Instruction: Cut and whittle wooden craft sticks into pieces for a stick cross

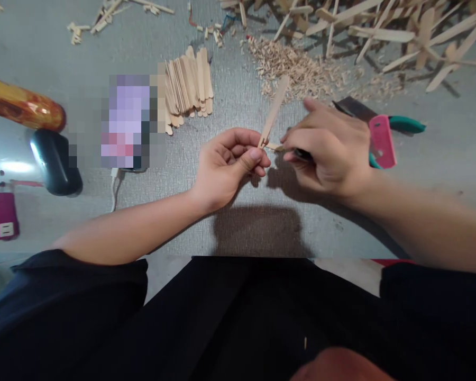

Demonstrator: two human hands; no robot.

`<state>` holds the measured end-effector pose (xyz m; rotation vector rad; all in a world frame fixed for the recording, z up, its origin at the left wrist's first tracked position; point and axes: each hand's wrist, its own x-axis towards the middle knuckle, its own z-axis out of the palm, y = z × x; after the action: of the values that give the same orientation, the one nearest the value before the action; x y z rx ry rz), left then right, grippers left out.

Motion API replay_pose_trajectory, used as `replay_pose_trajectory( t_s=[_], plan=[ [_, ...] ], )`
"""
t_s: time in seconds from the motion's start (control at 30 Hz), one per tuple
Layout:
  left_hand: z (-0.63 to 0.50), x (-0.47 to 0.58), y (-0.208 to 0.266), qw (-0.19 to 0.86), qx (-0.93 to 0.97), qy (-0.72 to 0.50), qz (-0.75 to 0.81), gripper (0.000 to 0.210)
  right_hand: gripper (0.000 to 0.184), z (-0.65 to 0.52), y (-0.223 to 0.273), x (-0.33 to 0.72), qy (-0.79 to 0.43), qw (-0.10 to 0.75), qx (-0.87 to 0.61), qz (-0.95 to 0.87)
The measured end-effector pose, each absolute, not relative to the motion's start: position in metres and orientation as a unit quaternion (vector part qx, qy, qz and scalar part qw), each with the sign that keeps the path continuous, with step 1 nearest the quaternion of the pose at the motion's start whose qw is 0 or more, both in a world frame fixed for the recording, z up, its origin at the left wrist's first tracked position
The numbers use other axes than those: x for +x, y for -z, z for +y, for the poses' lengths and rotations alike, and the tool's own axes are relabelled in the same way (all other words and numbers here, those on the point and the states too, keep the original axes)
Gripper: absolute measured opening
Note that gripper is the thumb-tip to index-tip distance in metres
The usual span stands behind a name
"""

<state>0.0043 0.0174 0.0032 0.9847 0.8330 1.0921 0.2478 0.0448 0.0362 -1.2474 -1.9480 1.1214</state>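
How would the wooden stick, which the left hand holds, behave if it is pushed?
The wooden stick is probably light, since it is thin and pinched near one end by the left hand. It likely feels stiff, as it projects straight. Being slender, it might snap if bent hard.

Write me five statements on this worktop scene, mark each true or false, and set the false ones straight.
1. The left hand holds a flat wooden stick. True.
2. The right hand lies flat with its fingers spread. False: its fingers are curled.
3. A bundle of wooden sticks lies left of the heap of wood shavings in the picture. True.
4. The pink piece lies beside the left hand. False: it lies on the far side of the right hand, at a green handle.
5. The person's sleeves are white. False: they are dark.
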Motion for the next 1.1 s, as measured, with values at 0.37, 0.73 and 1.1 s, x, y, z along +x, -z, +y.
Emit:
replay_pose_trajectory(
  t_s=[0.37,0.73,1.1],
  plan=[
    [0.014,0.007,-0.006,0.670,0.471,-0.450,0.357,0.056,0.063,0.040,-0.043,0.234,-0.342,0.245,-0.444,-0.791],
    [0.016,0.007,-0.006,0.668,0.479,-0.473,0.317,0.046,0.066,0.042,-0.052,0.196,-0.315,0.258,-0.413,-0.815],
    [0.018,0.005,-0.005,0.653,0.498,-0.470,0.323,0.054,0.075,0.041,-0.022,0.240,-0.029,0.273,-0.316,-0.908]
  ],
)
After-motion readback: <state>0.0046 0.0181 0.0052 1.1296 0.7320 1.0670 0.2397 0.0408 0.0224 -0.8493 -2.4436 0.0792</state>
